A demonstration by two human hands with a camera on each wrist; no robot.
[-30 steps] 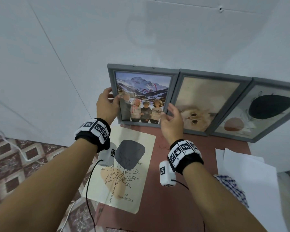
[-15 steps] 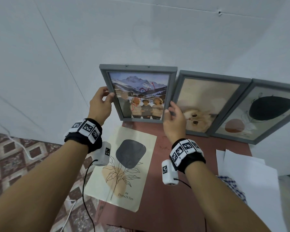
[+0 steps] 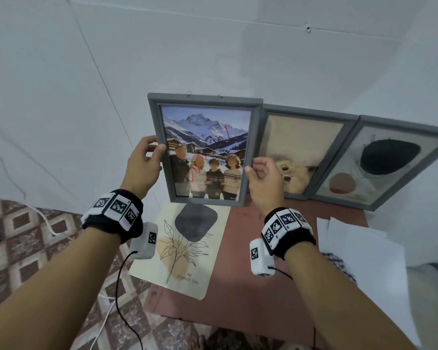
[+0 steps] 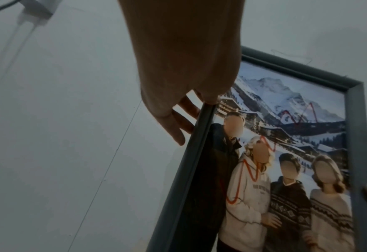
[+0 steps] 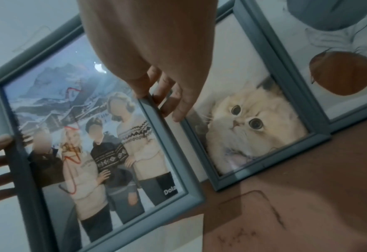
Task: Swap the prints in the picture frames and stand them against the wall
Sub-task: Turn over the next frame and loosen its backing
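I hold a grey frame with a family mountain photo upright in the air, its bottom edge over a loose plant print. My left hand pinches the frame's left edge, thumb in front and fingers behind. The right edge is pinched by my right hand in the same way, as the right wrist view also shows. A grey frame with a cat print and a grey frame with an abstract print lean against the white wall.
The reddish-brown table bears white paper sheets and a checked cloth at the right. A patterned floor with cables lies left of the table. The cat frame stands just right of my right hand.
The family photo frame has come off the table's back edge, away from the wall and toward me. Both hands have kept hold of its side edges.
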